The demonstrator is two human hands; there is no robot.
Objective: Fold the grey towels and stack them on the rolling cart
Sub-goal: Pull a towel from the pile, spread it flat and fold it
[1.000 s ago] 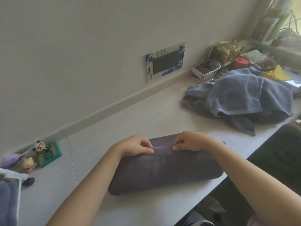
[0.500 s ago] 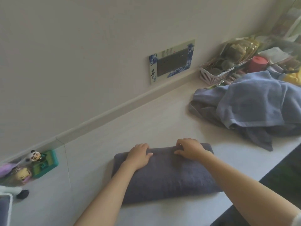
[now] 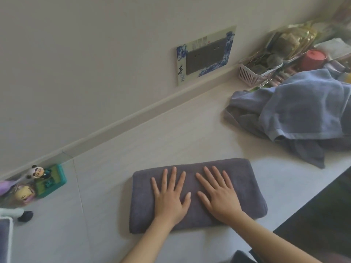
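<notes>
Two hands lie flat on one folded dark grey towel (image 3: 197, 194), which sits on the pale counter (image 3: 171, 133) near its front edge; the left hand (image 3: 171, 198) rests palm-down on the towel's left half with its fingers straight and slightly spread, and the right hand (image 3: 218, 196) rests palm-down just beside it on the right half, fingers likewise straight and fanned; neither hand grips or pinches the cloth, both only press on it; the thumbs point toward each other and nearly meet at the towel's middle. One heap of unfolded towels (image 3: 296, 112) lies well apart at the right, a lighter blue-grey cloth draped over darker grey ones; how many towels the heap holds cannot be told. One pink slotted basket (image 3: 252, 74) stands beyond the heap against the wall, with one red lidded jar (image 3: 314, 58) near it; one blue-and-white framed plate (image 3: 205, 56) is fixed to the wall. At the far left stand one panda figure (image 3: 37, 171) on one green box (image 3: 52, 182), and one round-headed figure (image 3: 24, 194) just beside them.
</notes>
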